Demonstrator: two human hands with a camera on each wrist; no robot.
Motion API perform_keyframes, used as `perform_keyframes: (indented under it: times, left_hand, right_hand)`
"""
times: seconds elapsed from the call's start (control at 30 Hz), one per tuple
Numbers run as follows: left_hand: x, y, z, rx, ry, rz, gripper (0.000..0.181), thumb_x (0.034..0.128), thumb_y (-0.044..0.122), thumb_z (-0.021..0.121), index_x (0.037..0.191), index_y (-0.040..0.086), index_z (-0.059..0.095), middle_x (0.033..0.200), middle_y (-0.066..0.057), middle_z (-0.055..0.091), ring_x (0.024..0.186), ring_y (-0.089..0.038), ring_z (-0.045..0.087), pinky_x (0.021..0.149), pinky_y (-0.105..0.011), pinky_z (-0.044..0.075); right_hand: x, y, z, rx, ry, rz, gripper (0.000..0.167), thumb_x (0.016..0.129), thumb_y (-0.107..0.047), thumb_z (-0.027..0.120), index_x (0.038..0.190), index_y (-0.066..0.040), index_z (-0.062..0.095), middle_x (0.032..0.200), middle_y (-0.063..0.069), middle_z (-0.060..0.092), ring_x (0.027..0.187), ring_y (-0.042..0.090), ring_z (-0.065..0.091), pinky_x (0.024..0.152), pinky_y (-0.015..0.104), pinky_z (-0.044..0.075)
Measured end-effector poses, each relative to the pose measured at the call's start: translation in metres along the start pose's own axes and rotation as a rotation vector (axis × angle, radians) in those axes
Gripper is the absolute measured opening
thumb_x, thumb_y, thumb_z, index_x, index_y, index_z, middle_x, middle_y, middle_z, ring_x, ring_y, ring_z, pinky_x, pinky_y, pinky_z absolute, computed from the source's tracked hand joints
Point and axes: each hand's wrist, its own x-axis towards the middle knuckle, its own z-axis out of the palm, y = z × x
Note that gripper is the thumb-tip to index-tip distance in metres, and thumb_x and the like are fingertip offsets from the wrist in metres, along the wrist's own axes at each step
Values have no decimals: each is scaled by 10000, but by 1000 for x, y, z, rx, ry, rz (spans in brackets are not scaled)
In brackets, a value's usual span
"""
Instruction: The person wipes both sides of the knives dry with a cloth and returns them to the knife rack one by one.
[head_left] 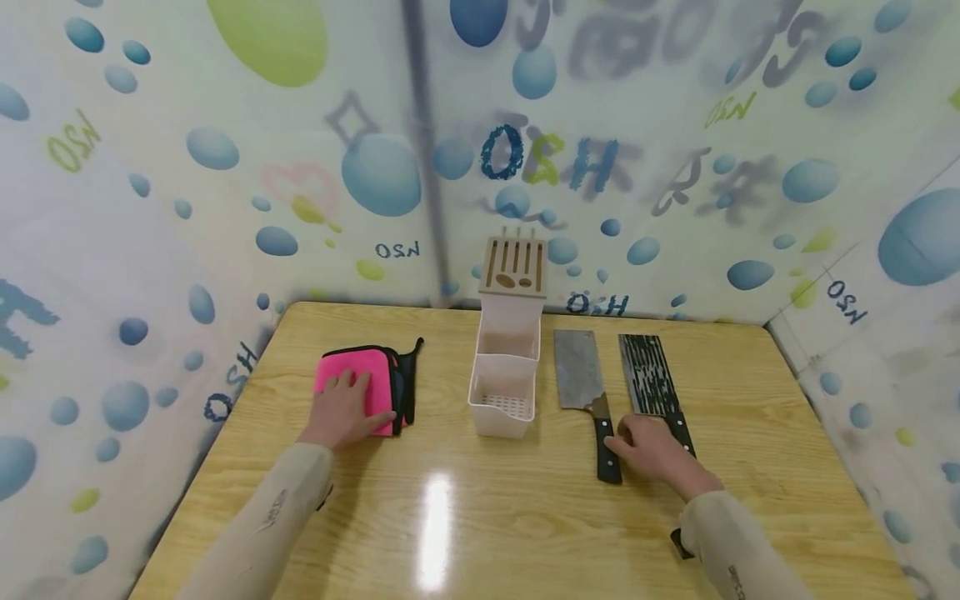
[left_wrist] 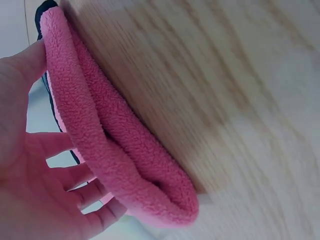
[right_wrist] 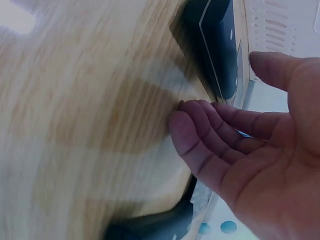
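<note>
Toward the worktop point(head_left: 517, 525)'s left edge our left hand point(head_left: 341, 415) rests on pink cloth point(head_left: 381, 379), fingers apart; our right hand point(head_left: 654, 450), fingers together, is between two cleaver handles point(head_left: 608, 471)

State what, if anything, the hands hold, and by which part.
Nothing appears held: the left hand rests on pink cloth; the right hand is beside a cleaver handle.

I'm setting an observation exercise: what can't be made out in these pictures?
Head: part of the pink cloth, under the left hand.
Head: part of the handle of the dark-striped cleaver, behind the right hand.
Head: lettering on the left sleeve, too small to read.
Left wrist: the ends of the fingers, behind the cloth.
Right wrist: part of that handle, past the bottom edge.
</note>
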Motion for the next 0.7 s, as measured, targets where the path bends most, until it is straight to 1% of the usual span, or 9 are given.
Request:
perform_keyframes:
  times: [0.07, 0.17, 0.27, 0.37, 0.47, 0.6, 0.7]
  left_hand:
    - [2, 1, -1, -3, 1, -8, 917, 899, 557, 734, 1483, -86, 438, 1472, -365, 428, 1318, -544, 424, 1054, -736, 407]
    - [5, 2, -2, -17, -9, -30, 905, 885, 553, 753, 1465, -72, 451, 1465, -350, 436, 1315, -531, 422, 1055, -739, 404]
    - [8, 4, -3, -18, -27, -46, 891, 877, 549, 761, 1447, -67, 460, 1459, -356, 427, 1307, -538, 414, 1044, -742, 409]
    - [10, 6, -4, -10, -45, -59, 875, 879, 541, 762, 1438, -65, 470, 1453, -364, 420, 1294, -544, 415, 1035, -740, 418]
    - [11, 8, -5, 10, -53, -69, 847, 886, 536, 756, 1431, -54, 485, 1433, -360, 434, 1266, -538, 437, 1020, -735, 435]
    - [10, 12, -6, 34, -56, -79, 809, 892, 526, 757, 1412, -43, 511, 1375, -342, 470, 1196, -517, 477, 964, -726, 480]
    - [9, 16, -6, 46, -50, -75, 784, 894, 507, 764, 1398, -49, 540, 1353, -330, 489, 1146, -499, 502, 913, -706, 521]
  right_hand:
    - [0, -1, 1, -1, -2, 7, 219, 1007, -219, 656, 935, -19, 605, 771, 34, 540, 670, 170, 478, 611, 333, 423]
    - [0, -1, 4, 16, -3, 20, 208, 991, -205, 671, 946, -12, 607, 787, 40, 558, 682, 173, 489, 620, 330, 439]
    - [0, 2, 8, 46, -2, 20, 231, 985, -234, 685, 895, -47, 584, 753, 26, 533, 655, 162, 469, 591, 308, 410]
    - [1, 4, 12, 81, -3, 12, 316, 972, -294, 711, 816, -85, 533, 695, 20, 488, 607, 159, 436, 565, 291, 363]
    - [2, 5, 15, 96, -3, 14, 400, 955, -360, 733, 768, -99, 494, 673, 21, 458, 590, 162, 410, 561, 289, 340]
    - [5, 5, 18, 102, -4, 55, 441, 934, -384, 752, 740, -96, 481, 670, 33, 448, 593, 171, 410, 569, 298, 344]
    - [7, 4, 20, 96, -2, 86, 433, 926, -372, 752, 727, -91, 489, 655, 38, 461, 581, 175, 430, 555, 298, 357]
